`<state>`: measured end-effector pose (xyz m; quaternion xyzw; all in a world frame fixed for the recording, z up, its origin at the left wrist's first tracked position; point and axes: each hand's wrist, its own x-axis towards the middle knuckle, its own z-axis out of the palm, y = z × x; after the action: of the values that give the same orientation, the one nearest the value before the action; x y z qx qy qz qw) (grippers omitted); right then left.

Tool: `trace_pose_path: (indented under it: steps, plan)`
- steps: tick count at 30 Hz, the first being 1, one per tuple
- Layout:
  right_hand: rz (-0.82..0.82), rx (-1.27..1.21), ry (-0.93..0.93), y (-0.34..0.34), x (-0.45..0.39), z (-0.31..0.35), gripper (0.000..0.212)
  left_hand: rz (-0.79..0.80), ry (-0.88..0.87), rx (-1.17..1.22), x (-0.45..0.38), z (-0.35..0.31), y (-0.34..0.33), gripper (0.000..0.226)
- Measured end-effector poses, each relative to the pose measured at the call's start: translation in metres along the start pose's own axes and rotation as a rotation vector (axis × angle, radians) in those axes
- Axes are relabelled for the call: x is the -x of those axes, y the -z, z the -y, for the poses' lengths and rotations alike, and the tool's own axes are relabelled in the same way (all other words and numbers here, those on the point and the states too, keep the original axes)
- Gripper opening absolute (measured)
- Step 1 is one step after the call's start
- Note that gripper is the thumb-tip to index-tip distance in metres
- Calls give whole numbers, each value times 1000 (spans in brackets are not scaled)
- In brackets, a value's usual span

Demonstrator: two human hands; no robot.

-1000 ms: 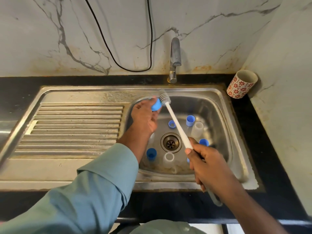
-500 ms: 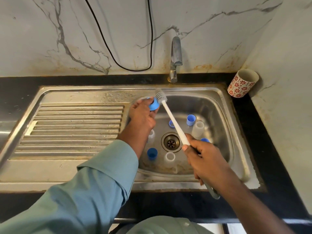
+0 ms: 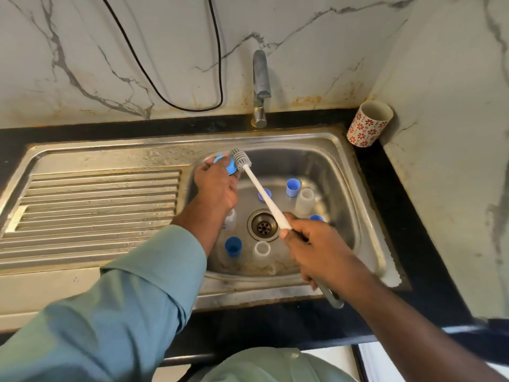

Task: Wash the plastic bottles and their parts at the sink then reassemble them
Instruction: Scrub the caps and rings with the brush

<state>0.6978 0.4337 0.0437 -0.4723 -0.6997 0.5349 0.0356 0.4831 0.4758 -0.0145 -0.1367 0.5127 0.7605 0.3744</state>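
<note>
- Head view: left hand (image 3: 213, 186) curls its fingers round a blue cap (image 3: 224, 164), up by the sink's (image 3: 338, 172) back-left rim.
- Right hand (image 3: 311, 244) is wrapped tight on the bottle brush (image 3: 263, 195); bristles sit just beside the cap, at the left fingertips.
- Loose caps and clear bottles lie below both hands, round the drain (image 3: 263, 226).
- Risk: a hard scrub could pop the wet cap from that pinch.

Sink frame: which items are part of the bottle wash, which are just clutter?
In the job:
- blue cap, held by the left hand
- bottle brush, gripped by the right hand
- loose blue caps and clear bottles in the sink basin
- tap

Lying about:
- patterned cup on the counter
- black cable on the wall
</note>
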Motion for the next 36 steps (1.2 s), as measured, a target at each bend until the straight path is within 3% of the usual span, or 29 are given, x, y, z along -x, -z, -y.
trace_pose_path:
  steps: [3,7,11,15,23,28,32,36]
  plan:
    - [4,4,-4,-3,7,-3,19,-32,10,12,-6,-3,-2,40]
    - [-60,-51,-40,-1,-3,-7,23,-6,55,-198,-2,12,-1,44]
    - [11,-39,-31,3,8,-19,25,-24,26,28,-10,2,2,41]
    - [-21,-64,-48,1,1,-21,18,100,103,-110,-9,13,8,44]
    - [-18,-75,-10,-3,-2,-20,14,134,169,-138,-2,19,10,40]
    - [34,-37,1,-13,11,-21,17,-12,48,87,-8,13,6,31]
    - [-28,-44,-10,-12,-2,-20,20,41,87,-24,1,17,2,31]
    - [54,-46,-8,-9,13,-22,26,-31,23,91,-9,7,7,40]
